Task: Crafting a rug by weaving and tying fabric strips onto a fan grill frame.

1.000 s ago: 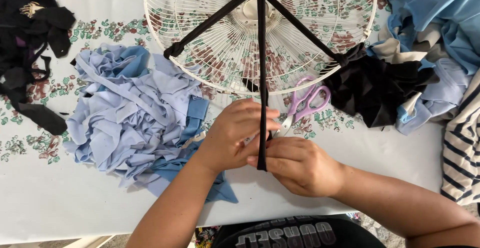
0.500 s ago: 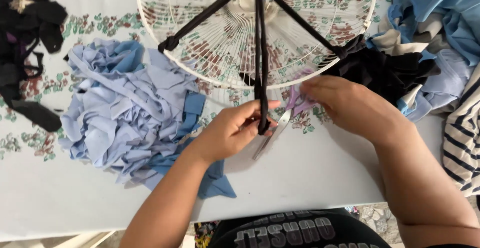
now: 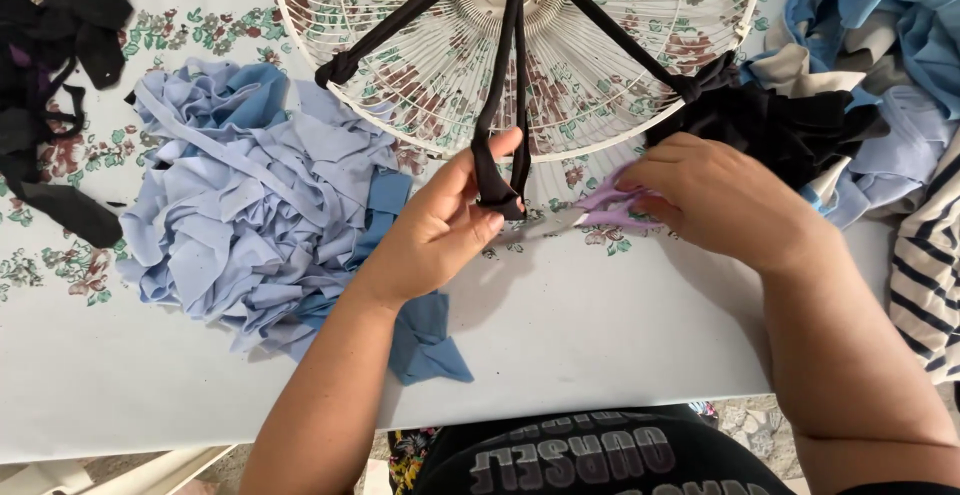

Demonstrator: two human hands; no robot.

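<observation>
On a white floral tabletop [image 3: 620, 345], a soft, limp, light black fabric strip [image 3: 497, 180], stretched over a white fan grille [image 3: 400, 85], is pinched at its knotted end by the closed left hand [image 3: 440, 230], while purple scissors [image 3: 610, 205] are grasped by the right hand [image 3: 725, 200].

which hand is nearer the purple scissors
Right. The right hand rests on the purple scissors, covering the handles. The left hand is apart to their left, pinching the black fabric strip.
</observation>
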